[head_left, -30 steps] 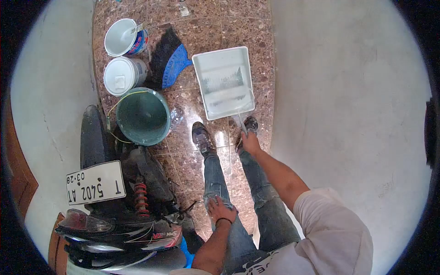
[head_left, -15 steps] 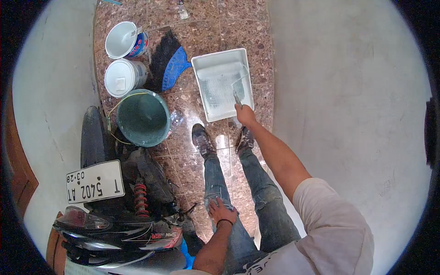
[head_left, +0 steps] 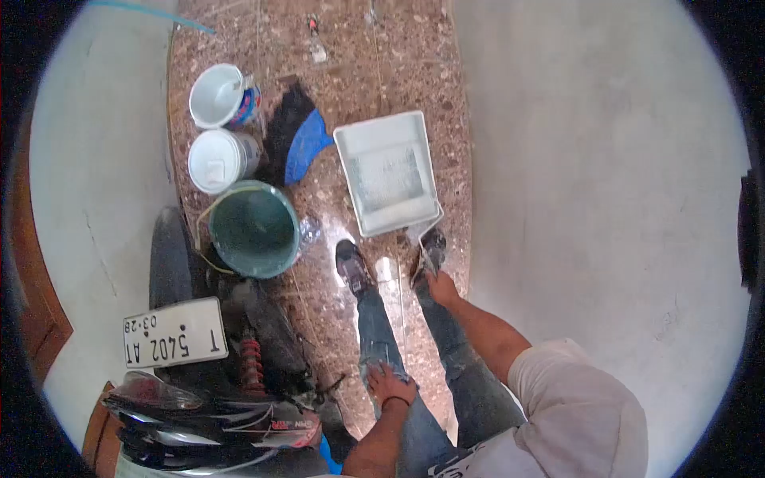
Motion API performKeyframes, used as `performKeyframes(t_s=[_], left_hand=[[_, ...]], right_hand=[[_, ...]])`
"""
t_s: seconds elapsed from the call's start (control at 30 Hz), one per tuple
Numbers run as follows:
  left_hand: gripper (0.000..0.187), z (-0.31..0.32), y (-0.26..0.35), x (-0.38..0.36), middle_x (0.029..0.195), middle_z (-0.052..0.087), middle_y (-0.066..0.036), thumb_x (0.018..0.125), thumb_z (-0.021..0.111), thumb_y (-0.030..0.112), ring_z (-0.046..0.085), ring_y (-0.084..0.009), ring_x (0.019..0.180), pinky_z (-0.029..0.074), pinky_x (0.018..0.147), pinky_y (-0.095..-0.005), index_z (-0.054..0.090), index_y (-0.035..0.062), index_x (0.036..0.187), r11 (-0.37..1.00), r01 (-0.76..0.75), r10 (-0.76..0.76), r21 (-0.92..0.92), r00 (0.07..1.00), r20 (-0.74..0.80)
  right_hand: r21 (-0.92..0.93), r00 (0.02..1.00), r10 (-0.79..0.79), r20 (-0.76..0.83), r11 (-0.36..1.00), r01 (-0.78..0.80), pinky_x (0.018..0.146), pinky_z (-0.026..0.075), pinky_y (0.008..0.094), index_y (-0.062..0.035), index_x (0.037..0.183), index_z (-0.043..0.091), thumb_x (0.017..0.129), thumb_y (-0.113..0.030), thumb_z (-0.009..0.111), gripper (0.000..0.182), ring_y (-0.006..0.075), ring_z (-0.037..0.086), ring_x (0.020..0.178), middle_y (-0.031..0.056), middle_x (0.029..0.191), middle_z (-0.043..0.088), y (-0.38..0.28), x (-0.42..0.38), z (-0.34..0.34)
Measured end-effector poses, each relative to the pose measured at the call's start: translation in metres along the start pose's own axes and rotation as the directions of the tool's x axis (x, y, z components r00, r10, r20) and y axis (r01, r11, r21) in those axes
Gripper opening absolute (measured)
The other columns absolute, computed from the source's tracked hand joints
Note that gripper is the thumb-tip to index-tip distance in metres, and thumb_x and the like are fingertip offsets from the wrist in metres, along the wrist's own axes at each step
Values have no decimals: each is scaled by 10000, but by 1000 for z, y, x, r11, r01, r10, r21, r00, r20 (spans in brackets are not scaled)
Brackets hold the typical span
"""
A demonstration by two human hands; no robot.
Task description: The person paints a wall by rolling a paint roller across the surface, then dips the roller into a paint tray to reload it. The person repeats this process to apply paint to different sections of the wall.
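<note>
1. Head view: a white number plate (head_left: 175, 334) is mounted at the rear of a motorcycle (head_left: 199, 425) and is seen upside down; "T 5402 AT" can be read on it, with "03-28" in smaller characters.
2. On the motorcycle's side panel, pale lettering that looks like "SPIN" is carried; the red characters next to it are too blurred to be read.
3. A blue and red label (head_left: 249, 106) is borne by the open white bucket (head_left: 217, 95), but its words cannot be made out. A pale patch is seen on the lid of the second white bucket (head_left: 215, 162). Some print on the shirt (head_left: 586, 406) is caught only in part.
4. The paint roller (head_left: 430, 261) is gripped by the right hand (head_left: 442, 285), the fingers curled round the handle — just by the right shoe (head_left: 434, 241).
5. The roller's wire frame is seen at the near right corner of the paint tray (head_left: 381, 135); whether the sleeve is dipped there cannot be told, white being set against white.
6. The tray is placed on the tiled floor (head_left: 343, 72), ahead of both hands and nearer the right.
7. The left hand (head_left: 390, 386) is laid on the left knee, fingers spread, with a dark band worn at the wrist.
8. Left of the tray, a blue broom head (head_left: 308, 147) and a green bucket (head_left: 275, 269) are stood or laid.
</note>
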State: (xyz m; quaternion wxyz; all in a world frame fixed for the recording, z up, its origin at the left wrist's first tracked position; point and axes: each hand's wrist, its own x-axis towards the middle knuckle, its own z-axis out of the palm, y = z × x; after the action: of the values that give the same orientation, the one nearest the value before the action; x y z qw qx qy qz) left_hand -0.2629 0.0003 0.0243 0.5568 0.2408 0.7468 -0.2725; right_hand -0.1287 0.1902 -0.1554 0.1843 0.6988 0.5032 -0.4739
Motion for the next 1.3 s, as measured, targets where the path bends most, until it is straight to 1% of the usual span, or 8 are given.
performKeyframes(t_s=[0.43,0.53,0.7,0.73,0.8,0.9,1.07,1.3], left_hand=[[746,-4,5,4,1493,97,-136,787,529,434,50,-411,1358,138,1058,-572,269,120,1412,997,-3,-14,74,973,231],[660,-4,6,3,1506,77,-94,851,461,401,12,-437,1353,144,1031,-635,261,125,1416,985,-99,53,143,954,296],[764,-1,11,9,1497,-27,-196,868,452,417,-36,-432,1356,161,1017,-624,70,112,1455,997,25,-48,69,931,362],[575,14,11,14,1457,146,-186,885,401,365,117,-491,1294,30,1008,-662,277,70,1362,948,-162,57,273,933,355],[483,21,15,22,1418,319,-177,902,350,312,271,-549,1233,-101,998,-699,483,28,1270,823,-337,166,457,912,374],[681,7,9,19,1456,189,-183,789,511,407,159,-438,1316,38,1056,-571,341,75,1359,982,-84,41,168,969,245],[887,-13,9,1,1487,85,-182,713,622,463,72,-354,1376,121,1096,-483,231,101,1422,994,105,-97,-41,982,162],[840,-3,4,3,1488,95,-173,730,605,435,112,-356,1367,137,1090,-495,245,109,1416,998,49,-45,-27,993,113]], right_hand=[[-34,945,-252,-206,967,251,640,465,452,91,820,596,878,-442,478,549,405,614,716,252,704,610,-134,103,-59],[211,995,72,73,974,-86,432,393,395,59,736,585,893,-426,462,525,236,524,473,103,556,513,-166,99,-81],[-9,998,-61,32,998,61,550,453,442,60,821,605,866,-426,480,503,323,602,601,191,658,600,-127,86,-66],[-66,999,-10,32,998,12,574,463,452,59,826,609,861,-431,485,507,334,611,625,205,686,614,-115,78,-60],[-7,916,-387,-106,922,388,586,478,442,65,792,610,870,-439,479,527,325,622,639,211,718,626,-70,63,-39],[-19,996,62,64,998,-60,583,474,440,65,803,610,872,-452,482,538,321,624,644,210,697,621,-46,19,-32],[-111,999,-33,-23,993,30,574,462,432,72,751,619,873,-490,464,596,310,608,578,200,616,599,34,16,13],[-38,996,-80,-50,996,78,695,463,467,106,800,610,889,-468,418,613,413,620,750,289,721,603,-51,31,-17]])
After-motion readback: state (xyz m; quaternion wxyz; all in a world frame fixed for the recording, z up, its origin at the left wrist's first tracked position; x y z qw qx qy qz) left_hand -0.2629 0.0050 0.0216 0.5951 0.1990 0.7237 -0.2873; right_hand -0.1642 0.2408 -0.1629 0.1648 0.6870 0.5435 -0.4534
